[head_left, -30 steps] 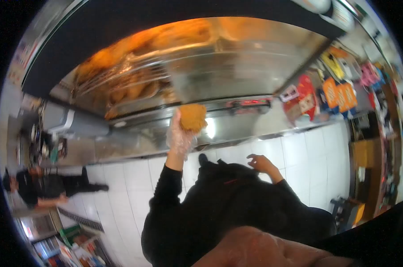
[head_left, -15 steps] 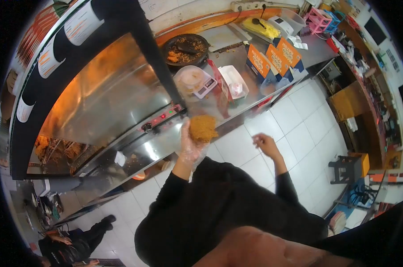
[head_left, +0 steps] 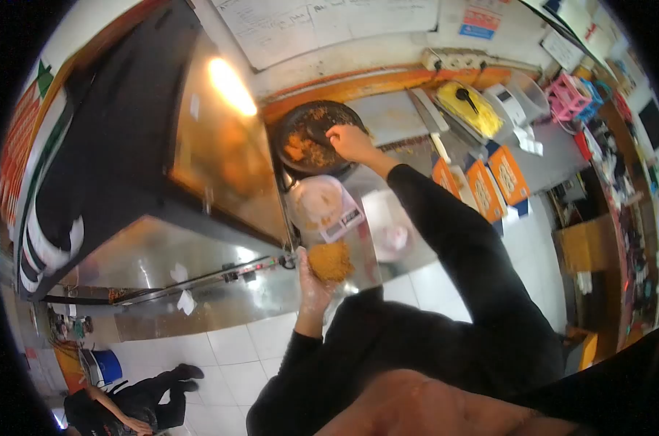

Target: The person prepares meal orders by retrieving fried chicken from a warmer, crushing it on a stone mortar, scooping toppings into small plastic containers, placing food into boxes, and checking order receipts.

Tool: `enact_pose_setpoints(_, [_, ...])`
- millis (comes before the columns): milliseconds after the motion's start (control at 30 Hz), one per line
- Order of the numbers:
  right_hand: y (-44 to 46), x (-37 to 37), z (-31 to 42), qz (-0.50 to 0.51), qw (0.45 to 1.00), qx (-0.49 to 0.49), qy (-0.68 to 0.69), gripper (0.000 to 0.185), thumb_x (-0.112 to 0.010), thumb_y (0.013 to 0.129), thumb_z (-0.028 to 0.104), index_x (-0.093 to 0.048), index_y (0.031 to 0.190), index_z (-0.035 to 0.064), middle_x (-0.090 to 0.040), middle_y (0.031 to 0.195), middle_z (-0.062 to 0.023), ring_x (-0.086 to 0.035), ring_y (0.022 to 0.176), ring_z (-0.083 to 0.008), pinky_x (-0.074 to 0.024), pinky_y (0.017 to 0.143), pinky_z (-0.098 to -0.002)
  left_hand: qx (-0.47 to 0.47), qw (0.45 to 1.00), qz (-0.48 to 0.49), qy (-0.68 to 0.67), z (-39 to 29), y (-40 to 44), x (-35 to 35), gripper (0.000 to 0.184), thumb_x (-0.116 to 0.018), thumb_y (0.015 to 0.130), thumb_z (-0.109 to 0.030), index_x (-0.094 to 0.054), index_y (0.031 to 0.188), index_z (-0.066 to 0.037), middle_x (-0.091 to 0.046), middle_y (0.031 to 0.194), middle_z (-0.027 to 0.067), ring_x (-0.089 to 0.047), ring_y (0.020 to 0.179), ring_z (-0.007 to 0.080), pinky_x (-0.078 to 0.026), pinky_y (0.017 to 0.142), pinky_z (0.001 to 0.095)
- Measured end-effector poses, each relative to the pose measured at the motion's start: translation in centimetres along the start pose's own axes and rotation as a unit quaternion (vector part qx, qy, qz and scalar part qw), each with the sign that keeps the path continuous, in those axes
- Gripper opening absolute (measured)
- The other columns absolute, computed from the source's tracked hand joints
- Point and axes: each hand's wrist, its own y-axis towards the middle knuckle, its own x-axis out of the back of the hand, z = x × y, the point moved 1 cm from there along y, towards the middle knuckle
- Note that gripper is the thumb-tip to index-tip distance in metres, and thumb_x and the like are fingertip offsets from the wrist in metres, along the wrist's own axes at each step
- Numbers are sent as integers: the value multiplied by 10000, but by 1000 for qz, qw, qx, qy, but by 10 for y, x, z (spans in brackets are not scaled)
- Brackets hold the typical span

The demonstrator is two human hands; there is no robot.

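My left hand (head_left: 312, 292), in a clear plastic glove, holds a golden-brown breaded piece of fried chicken (head_left: 330, 262) just off the counter edge. My bare right hand (head_left: 352, 144) reaches over a dark round mortar (head_left: 286, 160). Its fingers are closed around the end of a dark pestle (head_left: 318, 134) that lies in the mortar. Orange-red crumbly paste (head_left: 296, 147) is spread inside. Between the mortar and my left hand stands a kitchen scale (head_left: 343, 221) with a round translucent dish (head_left: 318, 200) on it. A white open box (head_left: 379, 211) stands beside the scale.
A glass display case (head_left: 227, 163) with a lit lamp fills the left. Orange printed boxes (head_left: 482, 187), a knife (head_left: 427, 110) and a tray of yellow food (head_left: 469, 105) stand along the counter. Another person (head_left: 137, 400) is at the lower left.
My right hand has moved from beside my body to the pestle in the mortar. My left hand still holds the chicken. The view has turned, and the display case door now appears swung outward.
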Motion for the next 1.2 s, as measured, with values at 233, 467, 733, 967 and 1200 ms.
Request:
enact_pose_setpoints(233, [74,-82,-52,128,959,-29,-250,589,-686,773,443,-569,1124,-15,-596,1092,-191,-533,1104,-376,-437,917,-486,-76,995,-7,70,-32,79,-79,730,-379,921,-628,-371,1373,-55,-508,1300,147,-514,1183,298,-453,955,473])
enact_pose_setpoints(467, [103,-79,-79,157,979,-89,-99,545,-561,836,426,-581,1049,-76,-621,1007,-250,-611,967,-379,-479,809,-504,-243,969,-9,47,-68,208,-102,433,-417,959,-487,-572,1121,-117,-619,1054,91,-617,929,220,-529,763,377])
enact_pose_setpoints(733, [165,36,-88,230,954,-190,20,703,-466,821,641,-571,557,-3,-554,502,-138,-571,423,-249,-482,459,-365,-432,425,-69,793,-62,330,-79,258,-683,809,-250,-677,991,-67,-658,957,135,-613,914,293,-489,800,419])
enact_pose_setpoints(967, [128,46,-23,134,976,5,-170,721,-484,817,686,-695,756,-1,-665,743,-208,-676,729,-335,-535,653,-430,-409,692,-219,552,-94,297,-76,212,-663,824,-102,-698,1019,-24,-698,972,155,-660,913,219,-503,820,313])
enact_pose_setpoints(1200, [167,-22,-72,250,942,5,-223,684,-502,837,645,-693,863,-11,-685,882,-195,-672,827,-339,-529,716,-440,-508,746,-168,397,-100,265,-86,153,-603,879,-24,-643,1009,47,-637,1150,164,-600,1056,192,-460,941,310])
